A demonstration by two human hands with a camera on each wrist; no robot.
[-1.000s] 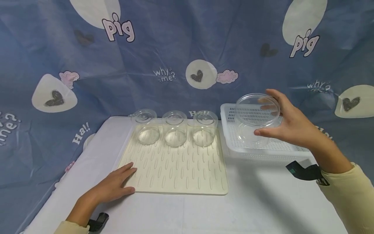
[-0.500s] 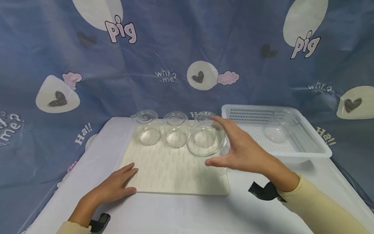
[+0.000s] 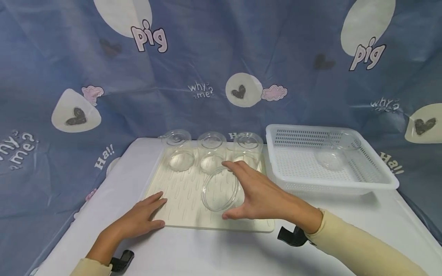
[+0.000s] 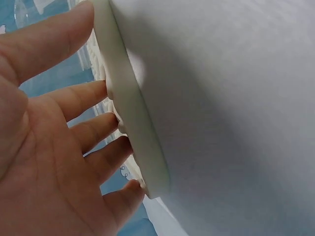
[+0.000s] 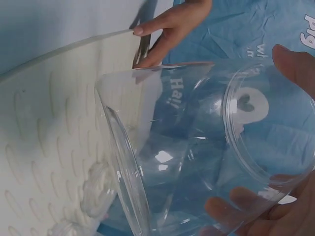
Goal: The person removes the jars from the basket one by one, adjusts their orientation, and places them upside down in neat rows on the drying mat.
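My right hand (image 3: pixel 260 195) grips a clear plastic cup (image 3: pixel 221 189) around its side and holds it tilted above the cream ridged mat (image 3: pixel 186 214). In the right wrist view, the see-through wall of this cup fills the middle, with fingers and thumb on either side. My left hand (image 3: pixel 138 216) rests at the mat's left edge, fingers spread; the left wrist view shows fingertips touching the mat's thick side. Three more clear cups, a left one (image 3: pixel 178 153), a middle one (image 3: pixel 211 151) and a right one (image 3: pixel 248 142), stand in a row along the mat's back.
To the right of the mat is a white perforated plastic basket (image 3: pixel 293 165) with another clear cup (image 3: pixel 333 153) inside it. A white cloth (image 3: pixel 193 253) covers the table. Blue printed fabric (image 3: pixel 193 57) hangs behind as a backdrop.
My right hand has carried the cup left and toward me, from over the basket to over the mat, tilting it on the way. The left hand stays at the mat's edge.
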